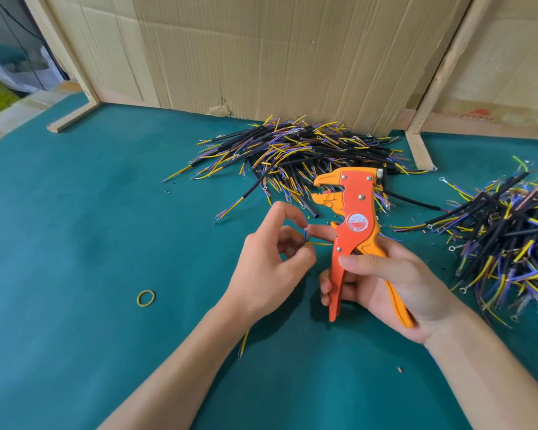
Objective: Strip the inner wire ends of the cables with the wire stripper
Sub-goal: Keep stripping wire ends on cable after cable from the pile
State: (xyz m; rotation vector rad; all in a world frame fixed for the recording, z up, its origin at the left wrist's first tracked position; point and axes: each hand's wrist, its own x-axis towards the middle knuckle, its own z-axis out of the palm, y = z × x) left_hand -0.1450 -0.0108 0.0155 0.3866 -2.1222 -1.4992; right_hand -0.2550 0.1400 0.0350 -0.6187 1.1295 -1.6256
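Note:
My right hand [382, 283] grips the handles of an orange and yellow wire stripper [350, 225], held upright with its jaws apart and pointing left. My left hand [271, 262] holds a short cable; its yellow and blue inner wires [311, 242] stick out between my fingertips, just left of the stripper's body. The cable's other end [244, 341] pokes out under my left wrist. A pile of black cables with yellow and blue wire ends [295, 153] lies behind the stripper. A second pile [510, 237] lies at the right.
A green mat [90, 243] covers the table. A yellow rubber band [145, 298] lies left of my left forearm. A cardboard wall [261, 51] with wooden frame strips [416, 147] stands at the back. Small insulation scraps dot the mat.

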